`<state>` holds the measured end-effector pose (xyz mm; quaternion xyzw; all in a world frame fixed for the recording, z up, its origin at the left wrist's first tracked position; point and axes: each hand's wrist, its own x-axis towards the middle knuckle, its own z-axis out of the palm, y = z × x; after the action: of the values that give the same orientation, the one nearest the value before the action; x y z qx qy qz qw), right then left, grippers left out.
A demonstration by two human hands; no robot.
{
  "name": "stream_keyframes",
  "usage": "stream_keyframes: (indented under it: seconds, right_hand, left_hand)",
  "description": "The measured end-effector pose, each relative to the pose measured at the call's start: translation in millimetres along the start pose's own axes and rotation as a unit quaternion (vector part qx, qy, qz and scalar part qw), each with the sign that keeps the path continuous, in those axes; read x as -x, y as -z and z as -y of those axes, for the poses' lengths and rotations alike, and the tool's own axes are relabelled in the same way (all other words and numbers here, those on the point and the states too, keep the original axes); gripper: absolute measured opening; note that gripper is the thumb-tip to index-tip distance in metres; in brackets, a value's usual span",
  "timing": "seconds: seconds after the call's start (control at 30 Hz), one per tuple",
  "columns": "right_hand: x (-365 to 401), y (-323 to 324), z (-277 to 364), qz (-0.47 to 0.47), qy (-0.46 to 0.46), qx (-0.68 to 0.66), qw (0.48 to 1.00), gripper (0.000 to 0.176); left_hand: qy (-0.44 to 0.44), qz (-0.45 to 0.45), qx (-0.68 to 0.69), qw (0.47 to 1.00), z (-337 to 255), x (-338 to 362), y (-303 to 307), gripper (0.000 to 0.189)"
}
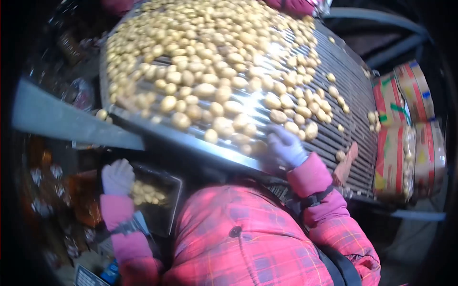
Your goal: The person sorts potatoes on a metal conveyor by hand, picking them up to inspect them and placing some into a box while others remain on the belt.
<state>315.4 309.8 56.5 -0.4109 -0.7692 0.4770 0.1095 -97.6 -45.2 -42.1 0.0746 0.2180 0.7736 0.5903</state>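
Many potatoes (205,90) lie on a sorting table of dark bars (360,105) with a shiny metal front edge (210,153). My right hand (286,147), in a pale glove, is at this edge beside the nearest potatoes. Motion smears its fingers, so whether it grips one cannot be made out. Lower left, my gloved left hand (118,177) is above the side of a black crate (172,202), fingers extended and nothing visible in them. Inside the crate lies a small heap of potatoes (147,193).
Printed cardboard boxes (390,157) stand along the table's right side, one with potatoes showing. A reddish-brown scrap (345,164) lies on the bars at right. A grey metal beam (71,117) crosses at left. Another person's pink sleeve (298,5) shows at the far edge.
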Motion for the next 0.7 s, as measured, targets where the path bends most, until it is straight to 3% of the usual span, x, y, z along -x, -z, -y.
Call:
stream_keyframes:
  seconds: [0.07,0.13,0.17,0.2,0.23,0.3,0.33,0.37,0.4,0.43,0.5,0.53,0.6,0.63,0.67,0.7]
  right_hand:
    - [18,38,-48,-0.125,-0.032,-0.025,0.991,0.044]
    - [43,72,-54,-0.133,-0.057,0.257,0.955,0.055]
    - [50,77,-57,-0.098,-0.114,0.274,0.950,0.062]
    - [58,78,-59,-0.061,-0.167,0.289,0.941,0.068]
    - [56,72,-96,-0.004,-0.159,0.183,0.970,0.075]
    - [48,48,-80,0.013,-0.079,0.251,0.965,0.083]
    - [32,40,-71,0.030,-0.088,0.269,0.959,0.078]
    - [18,32,-51,0.029,-0.063,0.255,0.964,0.074]
    - [8,31,-29,0.074,-0.082,0.260,0.959,0.072]
    - [-2,25,-16,0.062,-0.033,0.241,0.968,0.073]
    - [-19,7,-23,0.007,0.037,0.235,0.971,0.071]
    - [-26,3,-25,-0.019,0.099,0.216,0.971,0.069]
    - [-31,30,-5,-0.021,0.084,0.077,0.993,0.061]
    - [-44,38,-41,-0.120,0.119,0.047,0.984,0.051]
    - [-48,62,-50,-0.207,0.112,0.092,0.968,0.046]
    - [-62,85,-91,-0.253,0.074,0.040,0.964,0.040]
  left_hand:
    - [0.083,0.009,0.045,0.995,46,-9,-37,0.041]
    - [0.165,-0.040,0.030,0.985,66,-19,-46,0.045]
    - [0.177,-0.067,-0.013,0.982,73,-30,-60,0.045]
    - [0.169,-0.122,-0.149,0.967,84,-43,-105,0.042]
    - [0.147,-0.177,-0.284,0.931,86,-55,-143,0.040]
    - [0.085,-0.086,-0.337,0.934,110,-81,-143,0.038]
    - [0.051,-0.043,-0.358,0.931,123,-94,-142,0.037]
    - [-0.051,0.013,-0.550,0.833,143,-107,-145,0.037]
    - [-0.066,0.056,-0.646,0.758,156,-121,-164,0.037]
    - [-0.104,0.096,-0.664,0.734,168,-131,-201,0.036]
    - [-0.173,0.146,-0.720,0.656,208,-157,-195,0.028]
    - [-0.135,0.191,-0.767,0.598,206,-161,-216,0.031]
    - [-0.202,0.197,-0.795,0.537,214,-163,-215,0.036]
    - [-0.205,0.191,-0.799,0.533,211,-164,-217,0.036]
    - [-0.177,0.186,-0.802,0.539,209,-165,-220,0.038]
    - [-0.148,0.179,-0.805,0.546,208,-164,-224,0.039]
